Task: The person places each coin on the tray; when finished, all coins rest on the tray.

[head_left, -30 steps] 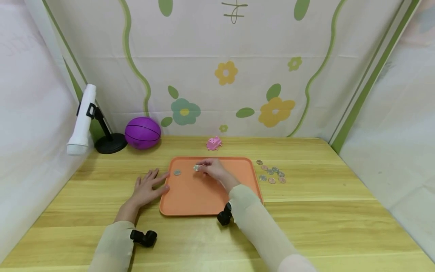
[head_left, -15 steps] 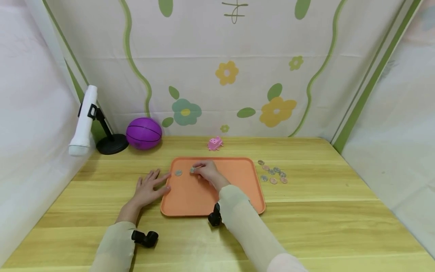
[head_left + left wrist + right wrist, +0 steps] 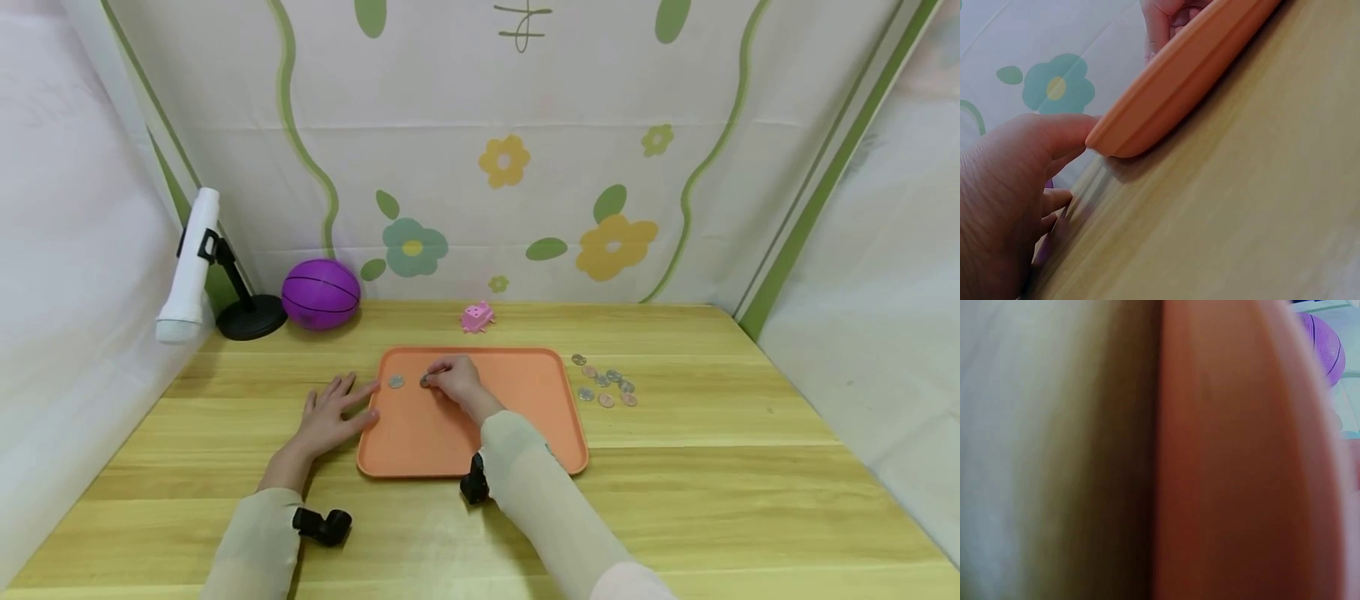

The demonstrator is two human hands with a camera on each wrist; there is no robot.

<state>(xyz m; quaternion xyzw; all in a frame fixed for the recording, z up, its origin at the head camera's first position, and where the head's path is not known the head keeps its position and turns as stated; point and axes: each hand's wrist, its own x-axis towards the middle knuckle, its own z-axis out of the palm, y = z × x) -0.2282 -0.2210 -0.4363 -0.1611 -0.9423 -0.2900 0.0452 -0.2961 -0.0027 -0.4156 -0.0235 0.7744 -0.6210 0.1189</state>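
My right hand (image 3: 459, 382) pinches a silver coin (image 3: 424, 381) low over the orange tray (image 3: 420, 442), in its back left part. A second silver coin (image 3: 396, 381) lies flat on the tray, left of the pinched one. With fingers spread, my left hand (image 3: 326, 423) rests on the table, and its thumb and index fingertip touch the tray's left rim. The left wrist view has the left hand (image 3: 1010, 187) with a fingertip right at the tray's corner (image 3: 1129, 134). The tray's outer side (image 3: 1241, 456) fills much of the right wrist view and hides most of the right hand.
Several silver and copper coins (image 3: 606, 400) lie on the wooden table (image 3: 712, 500) right of the tray. Behind the tray stands a small pink toy (image 3: 477, 317). A purple ball (image 3: 321, 294) and a white tube-shaped lamp (image 3: 189, 271) on a black stand are at the back left.
My right hand has moved a little left and lowered the coin toward the tray, turning it more edge-on. The left hand stays at the tray's rim.
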